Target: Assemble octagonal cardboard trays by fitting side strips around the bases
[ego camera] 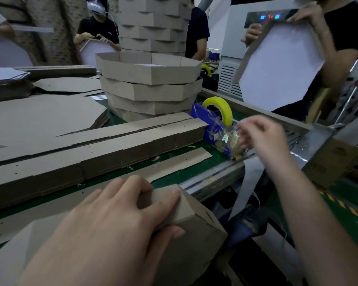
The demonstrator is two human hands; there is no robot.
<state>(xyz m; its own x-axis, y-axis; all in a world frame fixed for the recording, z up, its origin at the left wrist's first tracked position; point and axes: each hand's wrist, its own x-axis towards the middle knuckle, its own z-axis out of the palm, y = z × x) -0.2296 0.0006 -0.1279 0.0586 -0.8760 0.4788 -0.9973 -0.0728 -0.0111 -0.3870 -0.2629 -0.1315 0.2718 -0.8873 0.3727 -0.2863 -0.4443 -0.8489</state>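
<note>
Our left hand (103,230) clamps the folded corner of the brown cardboard tray (194,234) at the table's near edge, the corner jutting right. Matte side strips (112,149) run lower left to upper right. Our right hand (265,139) is at the blue tape dispenser (197,112) — blurred, so we cannot tell its grip.

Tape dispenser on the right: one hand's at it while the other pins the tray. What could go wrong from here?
Only the left hand holds the tray, which overhangs the table edge; the strip joint might spring open or the tray tip. The right hand is blurred at the tape dispenser, whose front is cluttered with tape scraps; the tape may snag.
</note>
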